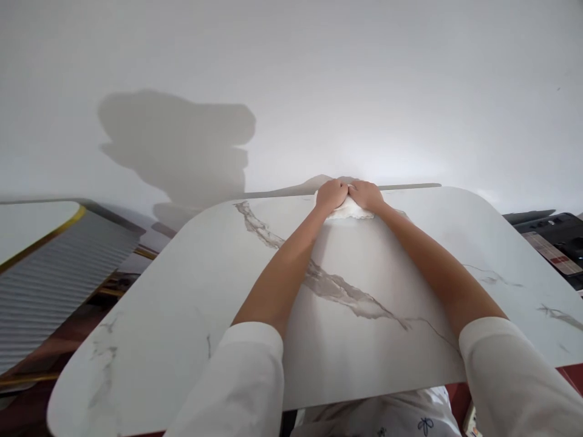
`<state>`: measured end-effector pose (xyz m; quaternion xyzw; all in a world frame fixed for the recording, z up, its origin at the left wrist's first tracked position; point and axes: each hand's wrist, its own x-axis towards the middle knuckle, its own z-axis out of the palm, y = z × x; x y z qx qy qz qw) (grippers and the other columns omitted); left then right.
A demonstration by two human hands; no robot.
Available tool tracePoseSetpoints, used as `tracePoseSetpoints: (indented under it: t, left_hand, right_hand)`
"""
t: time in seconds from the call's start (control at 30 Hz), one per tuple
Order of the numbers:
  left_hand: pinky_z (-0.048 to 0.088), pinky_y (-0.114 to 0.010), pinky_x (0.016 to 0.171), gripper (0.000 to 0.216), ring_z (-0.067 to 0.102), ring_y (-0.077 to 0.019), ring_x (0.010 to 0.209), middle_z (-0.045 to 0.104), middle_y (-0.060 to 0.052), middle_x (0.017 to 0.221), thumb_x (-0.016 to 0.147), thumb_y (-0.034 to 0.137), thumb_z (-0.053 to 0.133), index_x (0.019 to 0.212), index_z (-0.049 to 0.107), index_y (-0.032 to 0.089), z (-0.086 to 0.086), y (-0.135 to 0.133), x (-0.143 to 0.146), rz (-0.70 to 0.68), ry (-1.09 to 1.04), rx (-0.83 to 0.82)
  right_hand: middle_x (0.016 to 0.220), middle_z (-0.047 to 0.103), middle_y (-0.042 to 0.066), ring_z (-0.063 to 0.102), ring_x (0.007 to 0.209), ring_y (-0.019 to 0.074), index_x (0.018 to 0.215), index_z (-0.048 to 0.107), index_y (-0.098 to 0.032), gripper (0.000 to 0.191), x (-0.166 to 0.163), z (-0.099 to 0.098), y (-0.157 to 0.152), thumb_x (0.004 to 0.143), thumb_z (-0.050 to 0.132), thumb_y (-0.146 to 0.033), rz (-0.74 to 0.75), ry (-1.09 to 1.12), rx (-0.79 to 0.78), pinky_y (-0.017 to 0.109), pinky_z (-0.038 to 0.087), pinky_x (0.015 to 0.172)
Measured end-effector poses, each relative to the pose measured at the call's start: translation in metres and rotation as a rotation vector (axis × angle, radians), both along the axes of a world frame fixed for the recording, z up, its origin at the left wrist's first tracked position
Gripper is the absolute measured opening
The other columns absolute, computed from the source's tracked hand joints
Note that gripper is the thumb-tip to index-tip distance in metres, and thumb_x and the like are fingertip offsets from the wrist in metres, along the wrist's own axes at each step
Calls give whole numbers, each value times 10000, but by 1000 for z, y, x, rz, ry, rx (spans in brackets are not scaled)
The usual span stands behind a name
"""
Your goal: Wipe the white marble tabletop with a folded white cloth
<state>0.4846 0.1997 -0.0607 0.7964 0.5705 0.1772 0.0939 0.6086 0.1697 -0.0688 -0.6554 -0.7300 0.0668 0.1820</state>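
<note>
Fingers: curled, both sets pressing the cloth
Left hand [331, 194]: on white cloth [348, 210]
Right hand [365, 195]: touching left, same cloth
Table [182, 291]: marble, cloth at far edge

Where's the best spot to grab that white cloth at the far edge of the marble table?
Probably the bunched near side of the white cloth, coming from the person's side. It lies crumpled against the marble table at its far edge, under the left hand and right hand, so only that raised near fold shows.
</note>
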Motion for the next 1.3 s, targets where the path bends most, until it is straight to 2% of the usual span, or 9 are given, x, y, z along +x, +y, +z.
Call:
tracePoseSetpoints:
  t: [0.2, 0.37, 0.53, 0.67, 0.8, 1.03, 1.17, 1.3]
  left_hand:
    - [456, -352, 779, 358, 634, -277, 926, 699, -126, 953, 883, 262, 350, 827, 693, 180, -2, 4, -1, -2, 29, 15]
    - [455, -365, 838, 367, 628, -269, 952, 697, -115, 972, 895, 226, 317, 891, 681, 174, -2, -14, -4, -69, 71, 107]
    - [391, -374, 993, 339, 549, -258, 1126, 633, -160, 1156, 879, 138, 327, 1065, 608, 102, -3, -47, -10, -163, 135, 236]
    - [335, -386, 1060, 372, 482, -263, 1223, 564, -198, 1261, 899, 149, 318, 1178, 541, 46, -4, -86, -22, -236, 198, 258]
    - [313, -379, 1086, 406, 461, -253, 1253, 550, -192, 1280, 913, 171, 294, 1240, 503, 50, -4, -138, -40, -318, 216, 264]
    - [261, -396, 1141, 519, 358, -257, 1363, 424, -185, 1445, 906, 240, 286, 1366, 409, 34, 0, -237, -67, -275, 229, 144]
    - [232, -379, 1165, 549, 315, -244, 1396, 396, -157, 1475, 904, 279, 288, 1394, 393, 54, 1, -279, -66, -247, 190, 94]
    - [238, -383, 1167, 550, 311, -237, 1399, 409, -131, 1473, 900, 292, 304, 1406, 385, 92, -1, -304, -53, -269, 140, 106]
  right_hand:
    - [1085, 678, 110, 613, 1005, 266, 936, 632, -178, 393, 0, -1, 3, 964, 257, -294, -2, -2, 18, 364, 453, 827]
    - [1181, 646, 126, 568, 1112, 260, 1067, 609, -159, 342, -2, -1, -13, 956, 297, -243, 44, -62, 92, 373, 419, 932]
    - [1475, 399, 159, 326, 1370, 265, 1340, 447, -64, 455, -9, -4, -46, 948, 276, -218, 51, -98, 127, 415, 278, 1090]
    - [1516, 324, 167, 260, 1408, 272, 1417, 356, -25, 521, -19, -5, -89, 952, 246, -233, 43, -129, 80, 424, 238, 1117]
    - [1506, 337, 178, 267, 1409, 269, 1421, 354, -12, 544, -34, -5, -148, 944, 256, -253, 22, -125, 77, 422, 223, 1132]
    - [1504, 347, 161, 273, 1410, 269, 1429, 366, -49, 571, -56, -3, -245, 922, 270, -295, 65, -72, 77, 446, 231, 1144]
    - [1514, 339, 123, 246, 1422, 247, 1443, 356, -88, 577, -51, -2, -284, 924, 249, -317, 82, -63, 57, 446, 223, 1160]
    - [1516, 334, 120, 241, 1424, 242, 1447, 352, -100, 583, -30, -3, -307, 918, 268, -329, 113, -74, 59, 455, 243, 1156]
